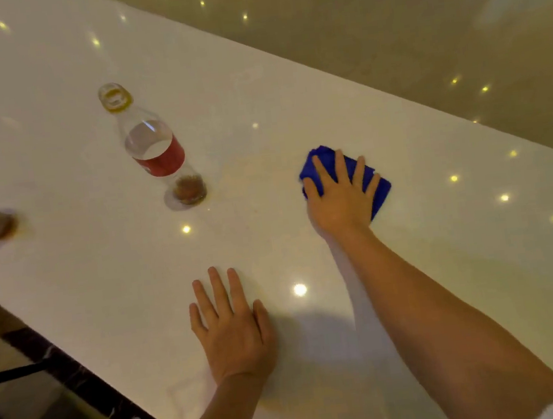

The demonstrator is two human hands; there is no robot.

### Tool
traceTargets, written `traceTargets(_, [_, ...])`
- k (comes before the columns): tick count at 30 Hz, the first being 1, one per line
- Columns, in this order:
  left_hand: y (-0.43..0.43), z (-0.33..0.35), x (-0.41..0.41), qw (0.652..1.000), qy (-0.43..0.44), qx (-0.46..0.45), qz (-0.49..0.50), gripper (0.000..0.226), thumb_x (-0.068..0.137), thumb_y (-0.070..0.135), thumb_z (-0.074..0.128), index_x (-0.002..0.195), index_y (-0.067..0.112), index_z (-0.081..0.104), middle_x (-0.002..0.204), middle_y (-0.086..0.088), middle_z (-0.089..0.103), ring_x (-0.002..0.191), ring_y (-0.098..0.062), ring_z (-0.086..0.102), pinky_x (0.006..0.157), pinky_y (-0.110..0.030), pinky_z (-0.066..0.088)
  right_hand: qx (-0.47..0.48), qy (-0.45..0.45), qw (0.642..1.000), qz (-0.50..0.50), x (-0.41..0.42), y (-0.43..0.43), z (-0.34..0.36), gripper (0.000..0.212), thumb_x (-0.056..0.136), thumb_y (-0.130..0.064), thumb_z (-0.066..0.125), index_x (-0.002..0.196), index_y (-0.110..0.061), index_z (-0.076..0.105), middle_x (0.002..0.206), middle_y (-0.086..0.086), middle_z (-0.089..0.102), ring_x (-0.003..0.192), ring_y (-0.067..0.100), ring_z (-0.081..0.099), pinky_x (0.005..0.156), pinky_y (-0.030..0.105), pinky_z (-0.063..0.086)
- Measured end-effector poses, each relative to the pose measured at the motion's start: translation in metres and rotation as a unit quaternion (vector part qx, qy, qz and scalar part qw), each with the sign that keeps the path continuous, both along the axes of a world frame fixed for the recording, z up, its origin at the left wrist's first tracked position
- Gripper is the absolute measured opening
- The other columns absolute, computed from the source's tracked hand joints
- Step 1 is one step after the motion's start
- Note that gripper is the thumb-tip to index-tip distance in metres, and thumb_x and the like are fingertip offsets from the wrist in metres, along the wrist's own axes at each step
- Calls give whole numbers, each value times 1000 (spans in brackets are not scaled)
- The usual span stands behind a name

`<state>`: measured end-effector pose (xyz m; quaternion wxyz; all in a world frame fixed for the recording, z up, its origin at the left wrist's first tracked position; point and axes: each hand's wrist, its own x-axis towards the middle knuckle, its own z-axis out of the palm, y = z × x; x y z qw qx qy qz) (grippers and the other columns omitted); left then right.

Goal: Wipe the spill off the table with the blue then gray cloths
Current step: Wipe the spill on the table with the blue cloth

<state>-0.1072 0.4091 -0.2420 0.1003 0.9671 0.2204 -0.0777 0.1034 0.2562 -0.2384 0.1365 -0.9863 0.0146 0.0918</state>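
- Head view: the right hand (340, 191) pressed flat, fingers spread, on the blue cloth (378, 191) on the table (102, 263); the left hand (234, 331) lay flat, empty.
- No gray cloth showed.
- A wide sweep could topple the nearby bottle (154, 147), probably respilling.

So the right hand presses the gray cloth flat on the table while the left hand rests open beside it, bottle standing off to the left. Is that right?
Not quite. The head view shows the cloth under the right hand is blue, not gray. The rest holds: it is pressed flat on the table, the left hand rests open nearby, and the bottle stands to the left.
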Motion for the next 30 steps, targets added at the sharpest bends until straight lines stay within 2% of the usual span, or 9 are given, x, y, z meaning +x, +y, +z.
traceTargets(5, [5, -4, -2, 1000, -14, -6, -3, 64, 97, 42, 13, 158, 21, 15, 167, -7, 6, 154, -31, -2, 124, -51, 9, 6, -37, 956, 292, -85, 51, 0, 59, 104, -62, 22, 159, -43, 29, 172, -4, 21, 159, 37, 6, 126, 64, 5])
traceTargets(10, [-1, 2, 0, 1000, -15, -5, 2, 65, 95, 37, 21, 157, 18, 22, 166, -10, 14, 153, -37, 8, 121, -55, 14, -42, -21, 954, 297, -233, -104, -6, 60, 103, -66, 28, 160, -48, 22, 173, -11, 13, 160, 33, 10, 127, 57, 1])
traceTargets(12, [-2, 5, 1, 1000, -16, 3, 2, 64, 95, 34, 27, 156, 15, 25, 165, -13, 17, 152, -40, 11, 121, -56, 14, -42, 3, 954, 297, -244, -161, 1, 61, 102, -67, 30, 160, -47, 24, 173, -9, 16, 159, 34, 12, 128, 55, 1])
traceTargets(15, [0, 4, -1, 1000, -3, 1, -4, 64, 95, 34, 27, 156, 15, 24, 165, -14, 16, 152, -41, 9, 121, -57, 14, -45, 10, 981, 188, -197, -194, 2, 61, 102, -65, 25, 157, -41, 36, 170, 0, 30, 158, 36, 15, 127, 59, 11])
traceTargets(19, [0, 1, -3, 1000, -19, -2, -4, 63, 96, 33, 28, 156, 15, 23, 166, -14, 15, 152, -41, 8, 120, -56, 12, -44, 1, 996, -77, -91, -150, 1, 67, 100, -66, 16, 162, -42, 19, 174, -1, 15, 158, 36, 5, 125, 63, 5])
traceTargets(21, [2, 0, -3, 1000, -30, -2, -3, 62, 97, 33, 27, 156, 16, 22, 166, -13, 14, 153, -40, 6, 121, -55, 11, -20, 9, 992, -121, -66, -106, 4, 67, 100, -65, 16, 163, -41, 17, 174, 0, 12, 158, 38, 3, 125, 65, 4])
traceTargets(25, [3, -2, -3, 999, -27, -23, 10, 62, 97, 37, 19, 157, 21, 15, 168, -7, 6, 154, -32, -2, 124, -51, 5, 0, -17, 995, 99, -177, -17, 0, 61, 103, -63, 28, 159, -39, 32, 171, 1, 25, 157, 42, 15, 124, 65, 8])
traceTargets(27, [3, 0, -4, 999, -29, -29, 16, 62, 97, 37, 19, 157, 22, 14, 168, -6, 6, 154, -31, -3, 124, -50, 5, 15, 23, 980, 198, -264, -7, 1, 63, 103, -65, 25, 161, -41, 25, 172, -3, 21, 157, 39, 17, 125, 61, 2])
traceTargets(30, [3, -1, -4, 999, -32, -21, 12, 63, 96, 37, 21, 157, 22, 15, 167, -7, 9, 154, -33, 0, 123, -51, 7, 24, 64, 970, 234, -335, -29, 1, 62, 102, -67, 29, 160, -46, 24, 171, -8, 22, 158, 34, 15, 125, 57, -2])
